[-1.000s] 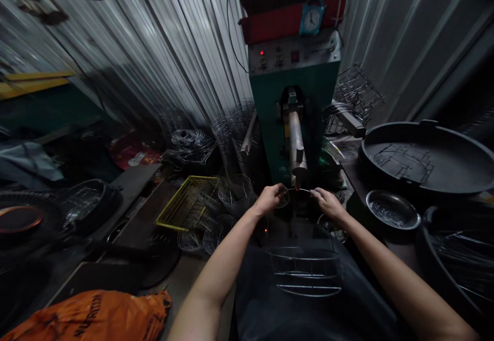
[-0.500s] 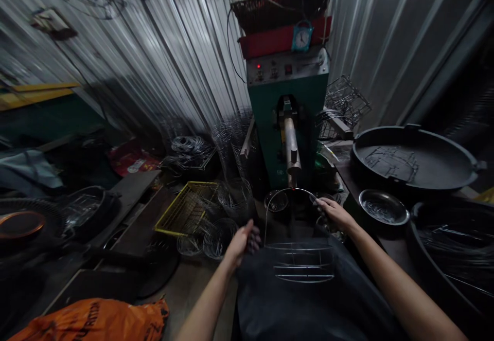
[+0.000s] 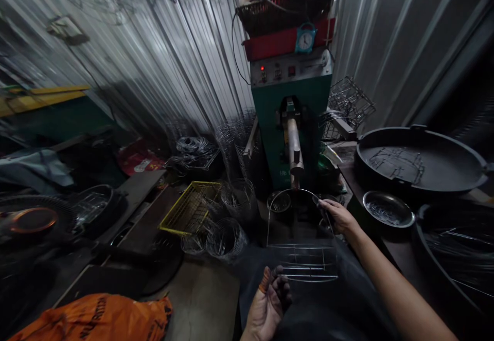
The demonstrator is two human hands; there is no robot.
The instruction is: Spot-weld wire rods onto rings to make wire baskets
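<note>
While your right hand (image 3: 336,215) has thumb and fingers clamped on the right side of the arch, the wire rack (image 3: 309,268) stands in front of you, over the dark cloth (image 3: 297,310), its arch top just under the rod (image 3: 294,148) of the green machine (image 3: 289,94). Whether wire and rod touch, you can't tell from this view. Your left hand (image 3: 270,300) is palm up beside the rack's lower left end, thumb apart from half-curled fingers, nothing visible between them; whether those fingertips brush the wire is unclear.

Since only one pinch clearly steadies the rack, a slip of your right fingers could let it twist or tip, and the arch could wander sideways off the rod's tip. The red light (image 3: 262,68) on the panel is lit, so a bare fingertip straying under the rod might get nipped or burned. An uneven pull from below could also bend the thin arch.

Counting up, you have two hands, one rack with one arch and at least three long crosswise bars, one machine, one blue clock (image 3: 305,39), one yellow basket (image 3: 170,223), one wide black pan (image 3: 443,150), one orange bag (image 3: 96,320), and one small metal bowl (image 3: 409,221) whose bits are too fine to number.
</note>
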